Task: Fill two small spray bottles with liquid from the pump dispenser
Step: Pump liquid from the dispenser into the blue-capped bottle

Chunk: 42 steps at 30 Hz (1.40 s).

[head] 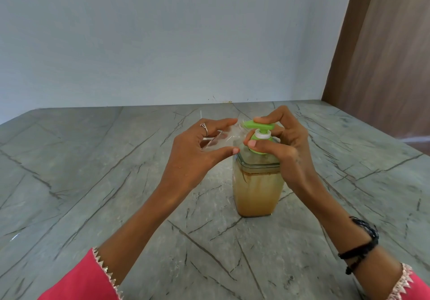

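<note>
left hand (pixel 197 146) gripping small clear plastic spray bottle (pixel 218 140) at frame centre | right hand (pixel 282 141) fingers curling on green pump head (pixel 258 125) of amber-filled clear dispenser (pixel 256 188) | grey veined stone tabletop (pixel 93 171)

One pump dispenser (pixel 256 178), one spray bottle (pixel 218 140)

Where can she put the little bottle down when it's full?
The grey stone counter shows bare surface left of the left hand, out to the wall, and more to the right of the pump dispenser, toward the brown panel. It is crowded in the middle, where both hands, the small clear bottle and the green pump head meet.
</note>
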Available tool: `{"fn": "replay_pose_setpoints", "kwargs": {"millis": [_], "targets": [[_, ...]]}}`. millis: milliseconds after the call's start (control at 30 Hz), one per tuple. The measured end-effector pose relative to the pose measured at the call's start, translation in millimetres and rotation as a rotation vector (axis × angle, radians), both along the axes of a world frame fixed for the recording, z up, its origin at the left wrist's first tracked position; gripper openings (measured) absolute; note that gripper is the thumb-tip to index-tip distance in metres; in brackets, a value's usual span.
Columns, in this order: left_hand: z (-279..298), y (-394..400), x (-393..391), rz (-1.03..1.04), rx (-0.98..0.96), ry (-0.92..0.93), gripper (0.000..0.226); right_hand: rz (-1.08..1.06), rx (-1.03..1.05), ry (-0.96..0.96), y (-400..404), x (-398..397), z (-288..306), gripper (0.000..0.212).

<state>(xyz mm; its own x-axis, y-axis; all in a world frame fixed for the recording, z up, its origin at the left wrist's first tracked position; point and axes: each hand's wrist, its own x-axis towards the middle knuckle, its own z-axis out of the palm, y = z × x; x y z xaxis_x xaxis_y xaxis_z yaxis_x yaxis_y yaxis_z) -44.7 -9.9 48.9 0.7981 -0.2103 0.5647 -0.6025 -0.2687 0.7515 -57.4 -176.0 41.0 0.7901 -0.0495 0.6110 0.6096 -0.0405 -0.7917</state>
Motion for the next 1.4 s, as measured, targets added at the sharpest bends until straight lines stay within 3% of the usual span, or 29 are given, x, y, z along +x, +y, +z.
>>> {"fn": "replay_pose_setpoints", "kwargs": {"millis": [333, 800, 1067, 1233, 1400], "targets": [[3.8, -2.1, -3.1, -0.001, -0.021, 0.005, 0.045, 0.035, -0.052, -0.019, 0.5, -3.9, -2.5, 0.039], [-2.7, 0.4, 1.0, -0.022, -0.009, 0.021, 0.045, 0.003, 0.004, -0.003, 0.0, -0.2, 1.5, 0.02], [3.7, -1.8, -1.5, -0.007, -0.018, 0.014, 0.044, 0.059, -0.053, -0.046, -1.0, -3.2, -3.7, 0.039], [3.0, -0.9, -0.4, -0.006, -0.013, 0.005, 0.045, 0.041, -0.21, -0.062, -4.8, -7.8, -6.4, 0.048], [3.9, -1.1, 0.0, 0.009, 0.0, 0.013, 0.045, 0.003, -0.148, -0.063, -2.3, -5.5, -7.0, 0.045]]}}
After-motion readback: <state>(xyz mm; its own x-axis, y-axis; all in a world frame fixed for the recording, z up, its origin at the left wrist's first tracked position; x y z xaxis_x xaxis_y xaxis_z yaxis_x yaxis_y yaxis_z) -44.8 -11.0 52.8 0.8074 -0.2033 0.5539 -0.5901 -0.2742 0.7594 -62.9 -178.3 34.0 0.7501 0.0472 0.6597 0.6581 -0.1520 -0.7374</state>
